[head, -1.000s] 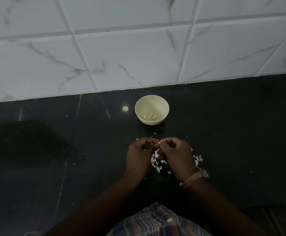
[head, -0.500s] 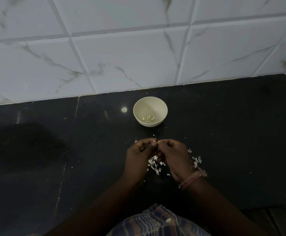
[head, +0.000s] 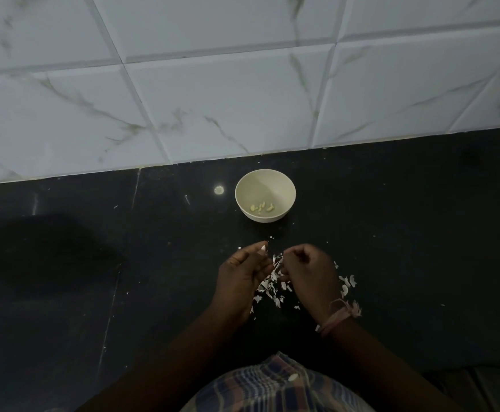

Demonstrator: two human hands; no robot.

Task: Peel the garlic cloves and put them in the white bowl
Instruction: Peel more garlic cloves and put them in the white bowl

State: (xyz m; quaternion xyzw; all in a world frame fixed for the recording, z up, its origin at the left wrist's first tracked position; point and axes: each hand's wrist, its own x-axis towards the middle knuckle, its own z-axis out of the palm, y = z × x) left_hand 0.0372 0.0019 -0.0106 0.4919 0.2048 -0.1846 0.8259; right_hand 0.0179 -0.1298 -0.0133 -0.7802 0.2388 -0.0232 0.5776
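Dark worktop (head: 406, 233) under marble wall tiles (head: 228, 99). Left hand (head: 244, 275) pinches a garlic clove (head: 263, 248) at its fingers; right hand (head: 308, 270) is clenched, contents hidden. Peel scraps (head: 268, 288) lie between them. White bowl (head: 265, 195) with peeled cloves (head: 261, 207) sits just beyond.

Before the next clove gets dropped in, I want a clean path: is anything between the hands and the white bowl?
Nothing visible: only bare black counter with tiny peel flecks lies between the left hand, right hand and white bowl.
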